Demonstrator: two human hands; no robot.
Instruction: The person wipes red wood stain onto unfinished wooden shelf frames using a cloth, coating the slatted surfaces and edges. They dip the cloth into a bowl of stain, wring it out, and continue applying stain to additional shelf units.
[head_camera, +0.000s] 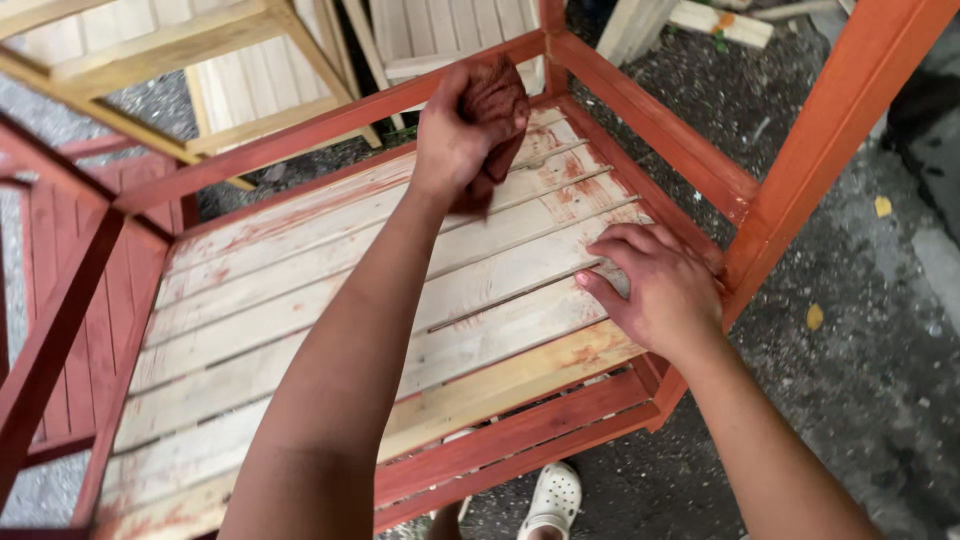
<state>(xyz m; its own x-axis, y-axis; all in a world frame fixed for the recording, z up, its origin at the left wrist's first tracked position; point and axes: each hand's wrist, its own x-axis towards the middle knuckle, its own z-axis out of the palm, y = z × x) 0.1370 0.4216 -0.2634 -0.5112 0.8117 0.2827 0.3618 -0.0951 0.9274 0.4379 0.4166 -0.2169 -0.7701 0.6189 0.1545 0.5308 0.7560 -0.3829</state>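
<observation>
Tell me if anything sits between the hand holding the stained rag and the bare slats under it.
Nothing visible does. The left hand grips the red-stained rag directly above the pale slats, with no tool or object between them. The right hand rests flat on the slats off to the side, near the red frame rail, clear of the rag.

This place looks like an outdoor carpentry yard or an open workshop where wooden furniture is made and stained. The ground (860, 360) is rough dark gravel with small yellow leaves on it. A slatted wooden frame (660, 125) has red-brown rails, while its slats (330, 300) are mostly bare pale wood with red smears. Behind it stand unpainted wooden frames (150, 60), and a fully red slatted piece (70, 270) is at the left. Loose timber offcuts (720, 22) lie on the ground.
</observation>
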